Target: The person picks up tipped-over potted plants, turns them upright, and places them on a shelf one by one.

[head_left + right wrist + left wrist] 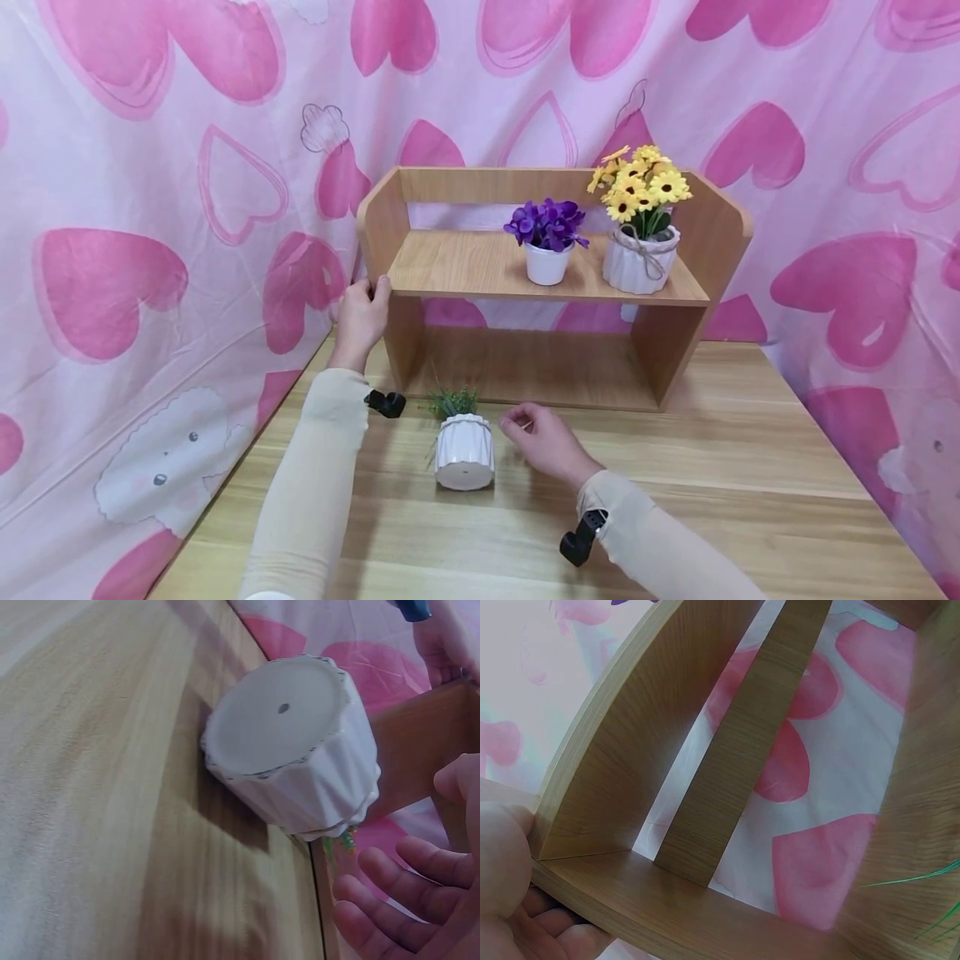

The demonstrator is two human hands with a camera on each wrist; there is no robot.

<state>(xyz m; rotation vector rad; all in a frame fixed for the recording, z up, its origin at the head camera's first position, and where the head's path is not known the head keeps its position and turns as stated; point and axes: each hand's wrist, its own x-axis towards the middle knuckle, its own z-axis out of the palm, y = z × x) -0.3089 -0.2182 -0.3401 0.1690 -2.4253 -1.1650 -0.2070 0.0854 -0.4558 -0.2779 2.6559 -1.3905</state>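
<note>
My left hand (360,321) grips the left side panel of a two-tier wooden shelf (450,262), near the front edge of its upper board. The left wrist view shows curled fingers (555,930) around the edge of the shelf's panel (630,742). A white fluted plant pot (465,454) with a green plant (453,402) lies on its side in front of the shelf, its base facing me. Just right of it, my right hand (551,443) hovers apart from the pot. In the right wrist view the loosely bent fingers (397,907) hold nothing.
On the upper board stand a small white pot with purple flowers (547,258) and a larger white pot with yellow flowers (641,258). The shelf is on a wooden table (712,467). A pink heart-patterned curtain (150,275) hangs behind and along both sides.
</note>
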